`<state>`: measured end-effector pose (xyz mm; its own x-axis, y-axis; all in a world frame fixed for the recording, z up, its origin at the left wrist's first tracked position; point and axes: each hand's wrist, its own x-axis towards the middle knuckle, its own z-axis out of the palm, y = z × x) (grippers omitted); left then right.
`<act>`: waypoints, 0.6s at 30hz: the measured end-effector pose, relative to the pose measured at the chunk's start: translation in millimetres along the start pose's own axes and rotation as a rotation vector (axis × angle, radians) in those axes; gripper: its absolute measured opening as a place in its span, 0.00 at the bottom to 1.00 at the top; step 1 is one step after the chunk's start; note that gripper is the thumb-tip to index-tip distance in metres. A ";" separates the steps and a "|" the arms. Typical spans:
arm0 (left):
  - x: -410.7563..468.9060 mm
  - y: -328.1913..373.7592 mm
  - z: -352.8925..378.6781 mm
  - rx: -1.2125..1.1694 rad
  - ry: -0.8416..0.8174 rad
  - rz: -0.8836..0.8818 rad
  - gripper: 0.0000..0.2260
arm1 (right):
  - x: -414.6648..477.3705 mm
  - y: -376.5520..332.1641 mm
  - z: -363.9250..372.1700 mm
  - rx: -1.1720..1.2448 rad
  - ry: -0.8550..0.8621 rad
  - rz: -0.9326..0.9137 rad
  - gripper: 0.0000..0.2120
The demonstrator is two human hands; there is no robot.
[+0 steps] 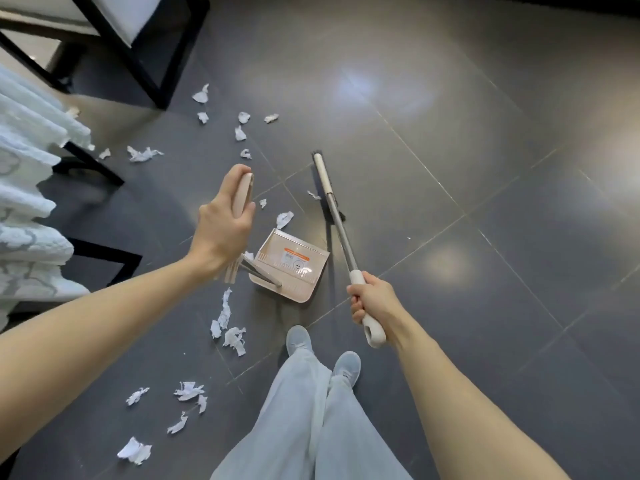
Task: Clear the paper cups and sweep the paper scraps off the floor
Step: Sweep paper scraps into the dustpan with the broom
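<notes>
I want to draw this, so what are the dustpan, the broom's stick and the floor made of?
The dustpan looks like beige plastic, matte, with moulded ribs. The broom's stick seems to be metal, thin and silvery-grey; its white grip is probably plastic. The floor looks like dark grey tile, glossy enough to mirror lamps, with thin joint lines.

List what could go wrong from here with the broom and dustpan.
1. The paper scraps by the shoe lie behind the dustpan; a sweep from the broom head would likely miss them.
2. More paper scraps near the chair leg could get pushed under the furniture.
3. The right hand grips the broom at its far end, so control may be loose.
</notes>
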<state>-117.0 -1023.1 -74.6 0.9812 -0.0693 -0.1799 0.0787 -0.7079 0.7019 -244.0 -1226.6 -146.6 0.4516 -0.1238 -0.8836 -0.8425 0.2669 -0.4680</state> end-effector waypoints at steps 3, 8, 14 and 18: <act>4.2 -13.1 -17.3 -0.030 0.048 -0.068 0.19 | 1.6 -21.2 12.4 -0.096 -0.030 -0.024 0.12; 8.3 -21.8 -39.4 -0.070 0.098 -0.146 0.19 | 5.2 -50.0 19.2 -0.309 0.000 -0.139 0.12; 14.3 -10.8 -39.3 -0.107 0.096 -0.160 0.20 | 16.8 -55.1 -8.4 -0.494 0.128 -0.191 0.16; 25.0 13.7 -18.3 -0.091 0.026 -0.067 0.21 | 11.2 -46.7 -54.6 -0.513 0.224 -0.163 0.18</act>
<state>-88.1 -1021.7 -56.9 0.9773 -0.0048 -0.2117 0.1590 -0.6438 0.7485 -215.7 -1292.6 -135.5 0.5613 -0.3389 -0.7550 -0.8271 -0.2627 -0.4969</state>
